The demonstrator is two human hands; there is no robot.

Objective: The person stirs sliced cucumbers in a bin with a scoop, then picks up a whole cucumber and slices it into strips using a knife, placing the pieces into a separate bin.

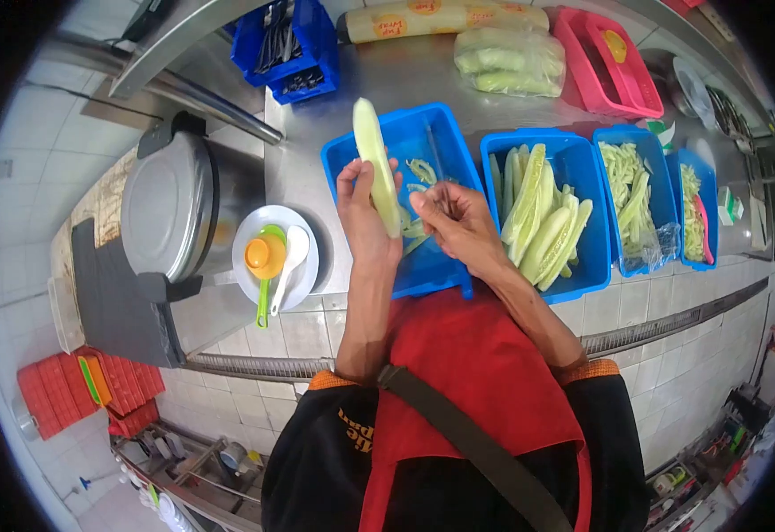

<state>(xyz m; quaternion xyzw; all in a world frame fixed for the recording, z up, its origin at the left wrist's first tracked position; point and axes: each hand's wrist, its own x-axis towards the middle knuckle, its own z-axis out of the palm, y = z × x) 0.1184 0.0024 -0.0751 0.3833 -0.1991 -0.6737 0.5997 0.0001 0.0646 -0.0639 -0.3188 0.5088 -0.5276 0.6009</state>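
My left hand (365,208) is wrapped round a long pale cucumber piece (371,155), held upright over a blue tray (439,277). Close on its right, my right hand (458,222) has its fingers closed round a small tool or handle, too hidden to make out. Inside the tray lie a few thin green scraps (421,170). Just to the right, a second blue tray (583,164) holds several halved cucumbers (529,208) with their seeded faces showing. My hands do not touch that tray.
Further right, two blue trays hold cut strips (631,199). A bagged bundle (510,62), a pink basket (622,97) and a blue cutlery bin (303,49) sit along the back. On the left are a plate (303,291) with spoons and a large lidded pot (164,206).
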